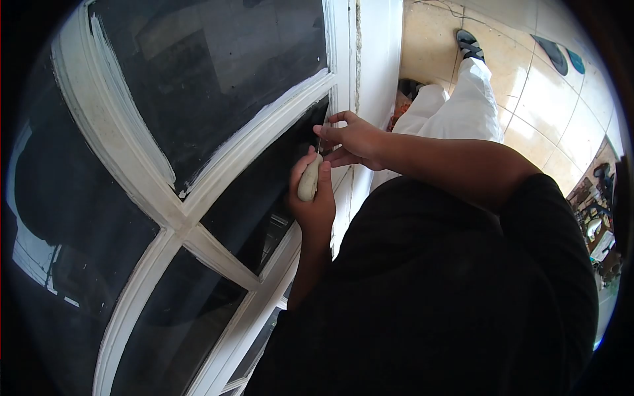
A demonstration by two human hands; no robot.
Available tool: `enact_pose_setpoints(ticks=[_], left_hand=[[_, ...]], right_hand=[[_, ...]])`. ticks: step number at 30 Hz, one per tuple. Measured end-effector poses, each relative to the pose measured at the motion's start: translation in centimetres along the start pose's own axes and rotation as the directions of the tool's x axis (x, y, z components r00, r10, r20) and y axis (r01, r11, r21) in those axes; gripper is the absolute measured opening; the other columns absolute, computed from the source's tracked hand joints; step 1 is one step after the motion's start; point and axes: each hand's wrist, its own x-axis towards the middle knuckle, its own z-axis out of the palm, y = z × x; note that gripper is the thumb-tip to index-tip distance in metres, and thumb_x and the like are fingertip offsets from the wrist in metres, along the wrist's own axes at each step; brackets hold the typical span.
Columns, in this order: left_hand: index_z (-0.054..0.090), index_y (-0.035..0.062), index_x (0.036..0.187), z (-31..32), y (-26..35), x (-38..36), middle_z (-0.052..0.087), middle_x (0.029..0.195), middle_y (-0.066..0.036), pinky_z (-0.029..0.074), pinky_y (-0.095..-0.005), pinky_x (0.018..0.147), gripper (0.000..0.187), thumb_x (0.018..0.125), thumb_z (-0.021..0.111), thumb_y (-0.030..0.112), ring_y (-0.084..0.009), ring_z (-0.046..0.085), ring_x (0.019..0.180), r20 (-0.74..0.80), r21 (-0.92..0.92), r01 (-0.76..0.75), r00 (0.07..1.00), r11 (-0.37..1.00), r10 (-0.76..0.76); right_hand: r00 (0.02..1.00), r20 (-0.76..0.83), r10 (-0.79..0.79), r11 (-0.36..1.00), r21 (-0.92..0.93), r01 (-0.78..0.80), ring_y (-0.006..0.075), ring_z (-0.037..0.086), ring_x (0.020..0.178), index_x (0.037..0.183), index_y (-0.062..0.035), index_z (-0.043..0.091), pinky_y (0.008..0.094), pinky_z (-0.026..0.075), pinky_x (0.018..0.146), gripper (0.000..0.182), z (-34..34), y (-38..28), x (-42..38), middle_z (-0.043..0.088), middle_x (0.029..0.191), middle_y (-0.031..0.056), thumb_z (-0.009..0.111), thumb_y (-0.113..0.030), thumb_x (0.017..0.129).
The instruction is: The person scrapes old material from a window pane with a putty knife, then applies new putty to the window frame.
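Observation:
My left hand [313,198] is closed around a smooth, off-white lump [308,182], rounded like a piece of putty. Just above it, my right hand [353,140] pinches a thin, narrow sliver [320,142] between thumb and fingertips; its kind is too small to make out. The lower fingers of that hand come close to the lump. Both hands are in front of a dark glass pane [264,178], beside the white window frame [181,218]. White, uneven smears [261,115] run along the edges of the upper pane.
White bars with several dark, reflective panes fill the left side. A white upright post [376,59] stands behind my hands. Sandals [551,54] lie on the tiled floor [535,99]. Assorted clutter [598,224] is at the far right.

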Motion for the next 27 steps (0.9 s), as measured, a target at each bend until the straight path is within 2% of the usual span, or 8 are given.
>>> enact_pose_setpoints(ticks=[2, 8, 10, 13, 17, 19, 23, 27], left_hand=[[0.06, -0.0014, 0.116, -0.2, 0.0, -0.1, 0.063, 0.123, -0.019, 0.046, -0.0339, 0.099, 0.025, 0.092, 0.065, 0.004, -0.0223, 0.06, 0.111, 0.003, 0.016, 0.01, 1.0, 1.0, -0.01], [0.06, -0.002, 0.115, 0.0, -0.9, 0.2, 0.064, 0.12, -0.02, 0.047, -0.0342, 0.097, 0.023, 0.092, 0.064, 0.003, -0.0229, 0.061, 0.11, 0.027, 0.088, -0.084, 0.996, 0.993, 0.082], [0.064, -0.0026, 0.109, 0.2, -0.7, 0.3, 0.068, 0.113, -0.021, 0.052, -0.0372, 0.092, 0.022, 0.089, 0.068, 0.003, -0.0286, 0.067, 0.106, -0.009, 0.108, -0.144, 0.989, 0.984, 0.146], [0.064, -0.0028, 0.107, 0.4, -1.0, 0.4, 0.069, 0.111, -0.021, 0.054, -0.0374, 0.09, 0.02, 0.088, 0.068, 0.002, -0.0296, 0.068, 0.104, 0.017, 0.169, -0.154, 0.988, 0.973, 0.153], [0.065, -0.0031, 0.105, 0.5, -0.9, 0.3, 0.069, 0.11, -0.021, 0.055, -0.0376, 0.088, 0.019, 0.087, 0.069, 0.001, -0.03, 0.069, 0.102, 0.03, 0.189, -0.235, 0.972, 0.954, 0.233], [0.063, -0.0028, 0.109, 0.5, -0.6, 0.2, 0.067, 0.113, -0.018, 0.052, -0.0349, 0.09, 0.019, 0.09, 0.064, 0.001, -0.0242, 0.065, 0.104, 0.047, 0.152, -0.199, 0.98, 0.968, 0.194], [0.064, -0.0025, 0.107, 1.1, -0.3, 0.3, 0.068, 0.111, -0.019, 0.053, -0.0348, 0.089, 0.018, 0.089, 0.065, 0.001, -0.0246, 0.066, 0.102, 0.048, 0.177, -0.22, 0.975, 0.959, 0.215], [0.064, -0.002, 0.107, 1.5, -0.5, 0.1, 0.07, 0.108, -0.019, 0.053, -0.0361, 0.088, 0.019, 0.088, 0.066, 0.001, -0.0264, 0.069, 0.099, 0.046, 0.254, -0.263, 0.965, 0.931, 0.26]], right_hand=[[1.0, -0.013, 0.019, 1.0, 0.016, -0.019, 0.0257, 0.066, 0.093, 0.14, -0.0043, 0.026, 0.0363, 0.058, 0.085, 0.078, 0.5, 0.0, -0.4, 0.055, 0.113, 0.0178, 0.074, -0.037, 0.088], [1.0, -0.011, 0.014, 0.999, 0.03, -0.013, 0.0254, 0.067, 0.093, 0.142, -0.0044, 0.026, 0.0357, 0.059, 0.084, 0.077, 0.1, -0.1, -0.2, 0.056, 0.113, 0.0181, 0.073, -0.036, 0.089], [1.0, -0.004, 0.013, 0.999, 0.037, -0.013, 0.0252, 0.066, 0.092, 0.143, -0.0043, 0.026, 0.0355, 0.059, 0.084, 0.077, -0.1, -0.2, -0.3, 0.056, 0.113, 0.018, 0.073, -0.036, 0.09], [1.0, -0.002, 0.015, 0.999, 0.052, -0.014, 0.025, 0.066, 0.092, 0.143, -0.0047, 0.027, 0.0352, 0.059, 0.083, 0.076, -0.3, -0.1, -0.1, 0.057, 0.114, 0.0181, 0.072, -0.034, 0.09], [0.999, 0.018, 0.038, 0.997, 0.068, -0.039, 0.0255, 0.066, 0.092, 0.148, -0.0072, 0.024, 0.0351, 0.059, 0.083, 0.079, 0.1, -0.7, -1.4, 0.057, 0.114, 0.0186, 0.072, -0.033, 0.091], [1.0, 0.011, 0.026, 0.999, 0.047, -0.026, 0.0254, 0.066, 0.092, 0.15, -0.0081, 0.021, 0.0349, 0.059, 0.083, 0.081, 0.0, -0.8, -1.3, 0.057, 0.114, 0.0188, 0.071, -0.033, 0.091], [0.998, 0.051, 0.034, 0.999, 0.034, -0.036, 0.0249, 0.066, 0.093, 0.155, -0.0105, 0.016, 0.0347, 0.059, 0.083, 0.084, -0.4, -1.0, -1.5, 0.057, 0.115, 0.0191, 0.068, -0.032, 0.094], [0.997, 0.056, 0.044, 0.999, 0.015, -0.045, 0.0244, 0.066, 0.095, 0.155, -0.0119, 0.018, 0.0345, 0.059, 0.082, 0.077, -0.5, -1.2, -1.7, 0.057, 0.118, 0.0195, 0.064, -0.031, 0.096]])
